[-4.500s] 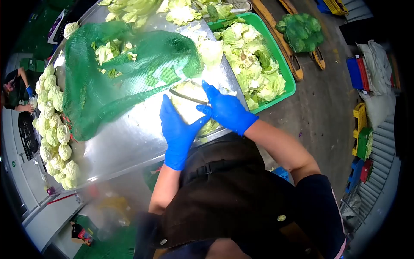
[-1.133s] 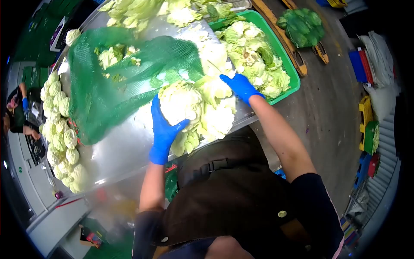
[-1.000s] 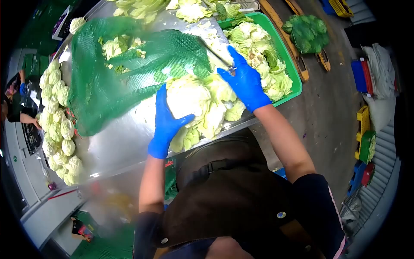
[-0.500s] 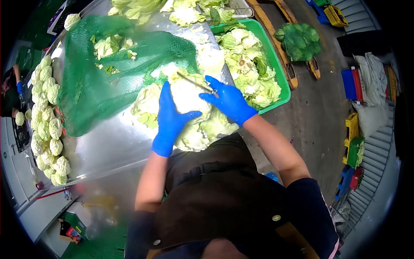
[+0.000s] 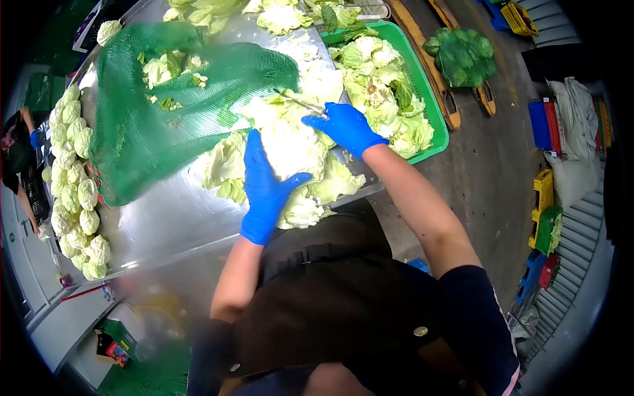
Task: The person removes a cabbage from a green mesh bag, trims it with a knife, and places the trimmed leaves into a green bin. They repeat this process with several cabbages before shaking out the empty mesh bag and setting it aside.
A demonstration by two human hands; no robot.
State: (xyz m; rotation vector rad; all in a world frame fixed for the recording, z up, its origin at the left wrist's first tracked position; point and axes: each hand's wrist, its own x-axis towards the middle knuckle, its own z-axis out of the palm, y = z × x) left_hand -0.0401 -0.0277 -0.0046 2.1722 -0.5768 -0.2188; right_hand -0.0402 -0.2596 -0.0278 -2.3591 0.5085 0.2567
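A pale cabbage sits at the near edge of the metal table, among loose outer leaves. My left hand, in a blue glove, grips its left and near side with thumb and fingers spread around it. In my right hand, also gloved in blue, is a knife. Its thin blade points left across the far side of the cabbage, and my closed fingers hide the handle. More trimmed leaves lie just beyond the blade.
A green mesh bag with leaf scraps covers much of the table. Trimmed cabbages line the left edge. A green crate full of leaves stands at the right, near a pallet jack with a netted sack. Another person is at far left.
My right hand and the knife have moved away from my body, to the far side of the cabbage. My left hand stays nearly in place. The person at far left has shifted.
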